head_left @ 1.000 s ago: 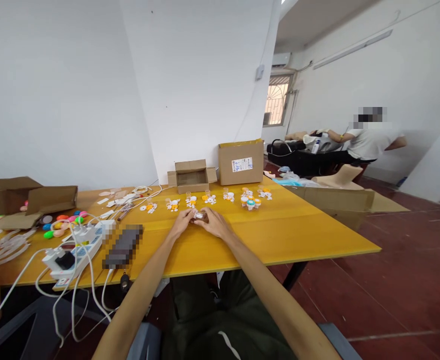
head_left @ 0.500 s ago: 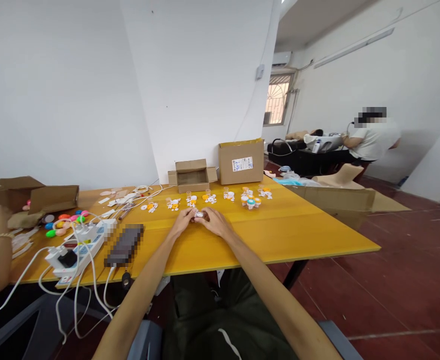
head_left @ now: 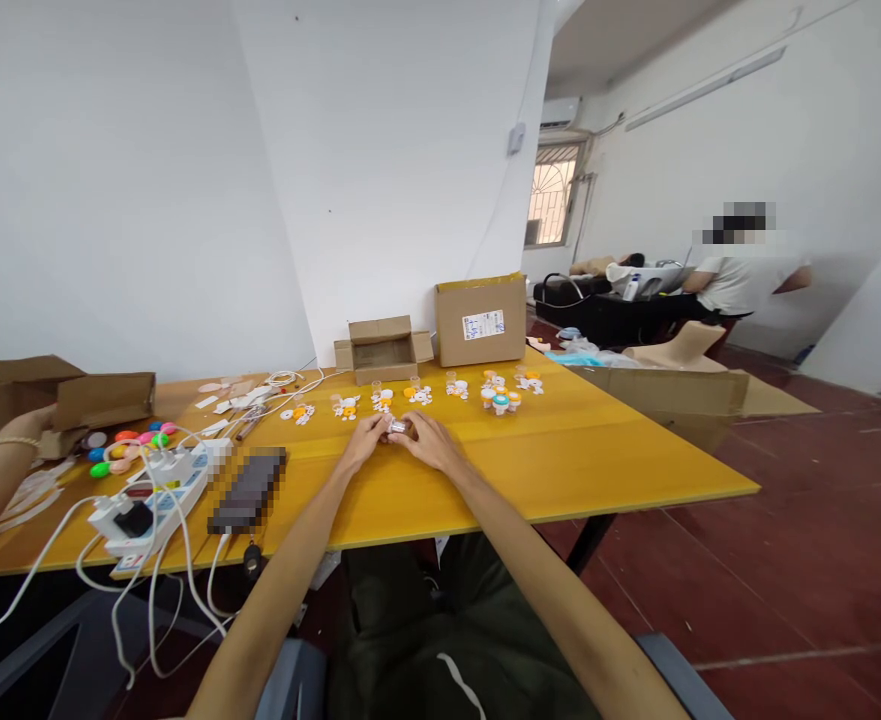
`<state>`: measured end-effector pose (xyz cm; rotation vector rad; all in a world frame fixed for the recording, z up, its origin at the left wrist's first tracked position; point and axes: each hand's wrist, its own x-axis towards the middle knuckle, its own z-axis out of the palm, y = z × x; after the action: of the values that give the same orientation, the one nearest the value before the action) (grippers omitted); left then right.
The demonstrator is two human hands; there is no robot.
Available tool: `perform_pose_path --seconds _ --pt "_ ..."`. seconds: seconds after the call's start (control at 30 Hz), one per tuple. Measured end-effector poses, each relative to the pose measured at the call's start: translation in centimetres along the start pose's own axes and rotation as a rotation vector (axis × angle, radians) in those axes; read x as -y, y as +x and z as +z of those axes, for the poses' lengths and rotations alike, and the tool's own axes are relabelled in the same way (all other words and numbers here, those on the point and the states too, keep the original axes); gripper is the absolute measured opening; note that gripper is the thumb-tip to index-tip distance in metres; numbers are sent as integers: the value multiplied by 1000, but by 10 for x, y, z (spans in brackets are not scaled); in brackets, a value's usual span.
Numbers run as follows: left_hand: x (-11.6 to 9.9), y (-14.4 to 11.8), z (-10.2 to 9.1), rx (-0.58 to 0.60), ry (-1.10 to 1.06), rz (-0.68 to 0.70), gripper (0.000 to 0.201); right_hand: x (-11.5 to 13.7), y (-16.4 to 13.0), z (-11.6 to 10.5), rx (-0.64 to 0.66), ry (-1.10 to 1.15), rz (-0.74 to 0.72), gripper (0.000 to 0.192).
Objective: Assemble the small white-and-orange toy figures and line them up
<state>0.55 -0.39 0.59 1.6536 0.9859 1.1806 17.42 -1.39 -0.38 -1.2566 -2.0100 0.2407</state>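
Observation:
Between my two hands, just above the table's near middle, is a small clear, shiny piece [head_left: 396, 426], mostly covered by my fingers. My left hand [head_left: 366, 441] grips it from the left with fingers closed. From the other side, my right hand [head_left: 429, 441] closes its fingers on the same piece. Beyond them lie several small groups of white and orange plastic parts [head_left: 384, 398] with little clear cups. To the right stands a cluster of orange- and teal-topped white pieces [head_left: 501, 402].
An open small carton [head_left: 384, 360] and a taped cardboard box [head_left: 483, 322] stand at the back. Left are a phone [head_left: 248, 490], a power strip [head_left: 185, 500] with cables, and colourful balls [head_left: 129, 450]. A co-worker's hand [head_left: 24, 430] reaches into another open box [head_left: 106, 398].
My hands stay together around the clear piece, barely moved. At the left, the co-worker's arm has lowered and its hand now reaches into the open box.

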Motion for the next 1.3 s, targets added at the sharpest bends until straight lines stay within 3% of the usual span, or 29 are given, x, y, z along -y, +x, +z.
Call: perform_pose_path --seconds 0.07,0.23,0.87,1.3 --pt "2 1 -1 2 2 0 45 0 0 0 -6 7 -1 24" --pt "5 2 -2 26 1 -16 44 -2 1 2 -5 -21 -27 12" --pt "-4 -1 1 2 -6 -14 41 2 0 -1 28 -51 18 20" --pt "-2 -1 1 -5 -16 -44 41 0 0 0 31 -43 -7 15"
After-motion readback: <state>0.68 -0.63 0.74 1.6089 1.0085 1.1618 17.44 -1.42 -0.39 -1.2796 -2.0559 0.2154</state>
